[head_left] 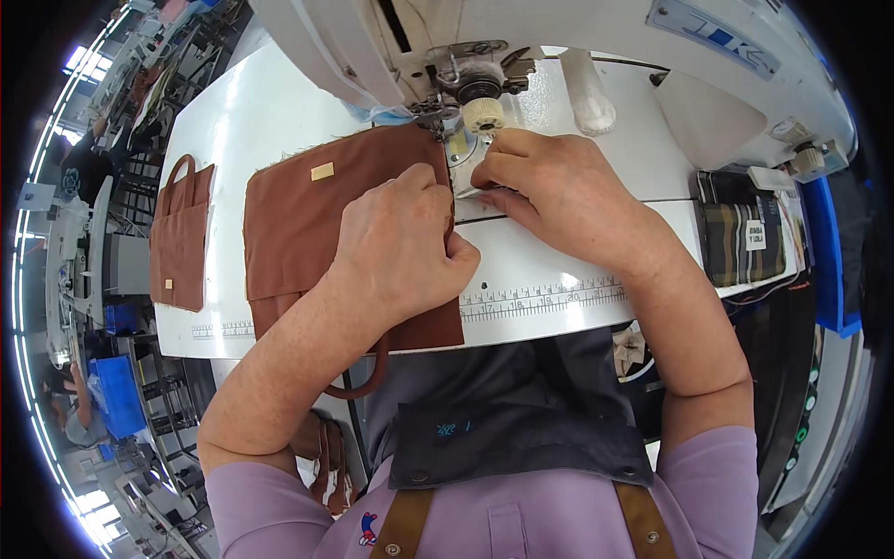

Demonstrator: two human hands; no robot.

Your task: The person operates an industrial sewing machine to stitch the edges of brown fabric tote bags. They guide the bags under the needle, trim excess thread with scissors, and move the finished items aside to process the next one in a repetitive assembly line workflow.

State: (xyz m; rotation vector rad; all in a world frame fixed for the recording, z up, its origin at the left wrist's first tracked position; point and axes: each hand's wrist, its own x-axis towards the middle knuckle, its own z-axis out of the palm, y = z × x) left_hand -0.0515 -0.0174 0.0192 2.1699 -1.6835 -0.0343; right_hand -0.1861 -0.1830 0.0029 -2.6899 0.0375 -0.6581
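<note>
A brown fabric bag panel (289, 224) lies flat on the white sewing table, its right edge beside the needle area (436, 121) of a sewing machine (335, 47). It bears a small gold-coloured tag (322, 171), and a brown handle (372, 374) hangs over the table's front edge. My left hand (396, 247) rests on the panel, fingers curled closed at its right edge. Just right of the needle, my right hand (563, 191) has thumb and fingers pinched together near the machine's plate. Whatever lies between those fingertips is too small to make out.
Another brown bag piece with a handle (182, 242) lies at the table's left. A ruler strip (549, 300) runs along the front edge. On the right sit a striped fabric stack (745, 242) and a blue bin (832, 252). A white spool-like cone (589, 93) stands behind my right hand.
</note>
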